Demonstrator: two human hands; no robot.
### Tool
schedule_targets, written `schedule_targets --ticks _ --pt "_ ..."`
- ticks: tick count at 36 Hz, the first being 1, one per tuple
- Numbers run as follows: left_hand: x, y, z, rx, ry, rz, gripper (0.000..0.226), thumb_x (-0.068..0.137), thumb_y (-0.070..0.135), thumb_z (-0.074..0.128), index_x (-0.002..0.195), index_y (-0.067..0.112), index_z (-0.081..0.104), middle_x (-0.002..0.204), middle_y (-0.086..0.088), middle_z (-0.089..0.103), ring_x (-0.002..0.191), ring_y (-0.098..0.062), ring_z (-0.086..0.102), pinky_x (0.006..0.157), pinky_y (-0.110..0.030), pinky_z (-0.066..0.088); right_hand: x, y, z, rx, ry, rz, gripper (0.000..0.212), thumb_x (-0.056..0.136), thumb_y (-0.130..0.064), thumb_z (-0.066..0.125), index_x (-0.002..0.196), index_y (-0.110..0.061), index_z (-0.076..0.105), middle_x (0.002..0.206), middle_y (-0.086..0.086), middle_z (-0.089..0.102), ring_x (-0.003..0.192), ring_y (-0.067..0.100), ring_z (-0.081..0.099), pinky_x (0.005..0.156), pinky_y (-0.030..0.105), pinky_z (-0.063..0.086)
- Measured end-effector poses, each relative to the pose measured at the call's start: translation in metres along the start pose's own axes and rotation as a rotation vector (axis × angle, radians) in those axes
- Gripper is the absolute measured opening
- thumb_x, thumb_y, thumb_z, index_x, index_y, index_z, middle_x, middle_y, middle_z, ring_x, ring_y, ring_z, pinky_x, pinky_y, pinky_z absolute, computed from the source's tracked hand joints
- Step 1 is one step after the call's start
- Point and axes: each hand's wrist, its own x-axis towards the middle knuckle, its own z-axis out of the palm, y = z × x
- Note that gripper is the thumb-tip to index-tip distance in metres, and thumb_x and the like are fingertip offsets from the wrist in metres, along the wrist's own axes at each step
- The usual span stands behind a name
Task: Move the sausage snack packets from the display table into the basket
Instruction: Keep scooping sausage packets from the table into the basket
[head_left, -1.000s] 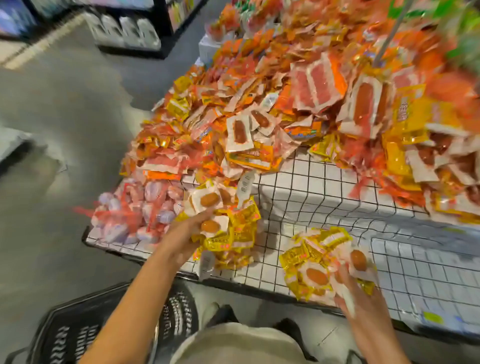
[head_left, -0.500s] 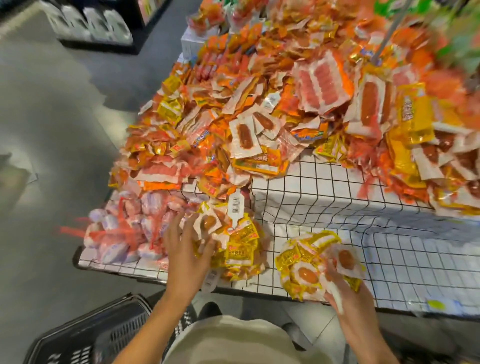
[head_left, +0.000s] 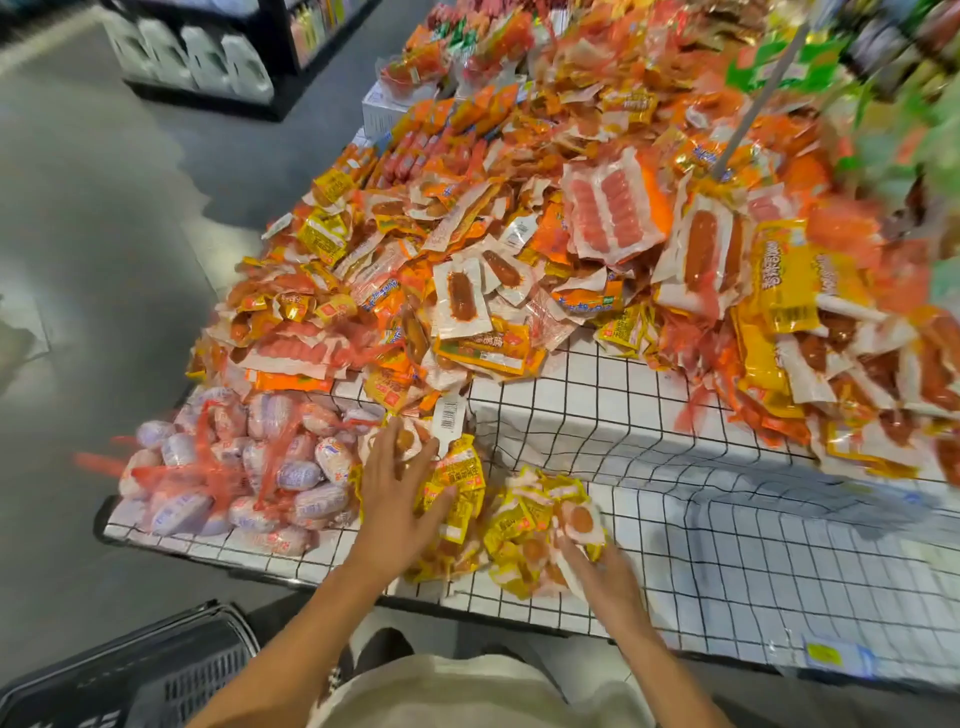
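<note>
1. A person's left hand (head_left: 397, 499) lies spread, fingers straight, on a heap of small yellow-and-white sausage snack packets (head_left: 457, 499) at the near edge of the white display table with its black wire grid (head_left: 727, 545).
2. The right hand (head_left: 597, 566) curls its fingers round a second bunch of yellow sausage snack packets (head_left: 540, 530), just beside the first heap on the same near edge.
3. A net bag of pale, white-wrapped sausages with red mesh (head_left: 234, 478) sits touching the left side of the first heap, at the table's left corner.
4. Behind both heaps rises a large mound of orange, yellow and clear vacuum-sealed sausage packs (head_left: 519, 249), covering most of the table; a white barcode tag (head_left: 450, 415) hangs down from its front edge just above the left hand.
5. A grey metal pole (head_left: 753, 98) slants up out of the mound at the upper right.
6. The black slatted plastic basket (head_left: 130, 675) stands on the grey floor at lower left, well apart from the packets and cut off by the picture's edge.
7. Motion blur smears the right side; print on the packets is unreadable.
8. The packets lie jumbled, with no shared direction to make out.
</note>
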Motion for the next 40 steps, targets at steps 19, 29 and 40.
schedule_targets --ticks 19,29,40 --pt "0.011 -0.016 0.003 0.054 -0.063 0.148 0.058 0.095 0.051 0.055 0.146 0.028 0.039 0.164 -0.027 0.006 0.152 -0.047 0.006 0.113 -0.072 0.023 -0.003 -0.002 0.035 -0.178 0.013 -0.074 0.071 0.095 -0.019 0.070 0.154 -0.029 0.032 0.141 -0.007 0.050 0.130 0.008 0.046 0.103 0.023 0.036" --pt "0.007 -0.023 -0.015 0.033 -0.158 0.171 0.070 0.094 0.061 0.047 0.152 0.022 0.043 0.169 -0.010 -0.005 0.156 -0.032 -0.004 0.118 -0.067 0.019 -0.039 0.008 0.024 -0.081 0.129 -0.151 0.055 0.089 0.001 0.073 0.127 -0.036 0.056 0.126 -0.008 0.061 0.119 0.007 0.062 0.093 0.021 0.053" --pt "-0.022 0.002 -0.067 0.080 -0.266 0.071 0.071 0.093 0.053 0.059 0.154 0.021 0.039 0.167 -0.004 0.017 0.154 -0.028 0.017 0.121 -0.057 0.025 -0.093 0.044 -0.021 -0.188 0.052 -0.083 0.057 0.093 -0.018 0.073 0.145 -0.015 0.051 0.149 -0.002 0.045 0.141 0.012 0.041 0.119 0.036 0.035"
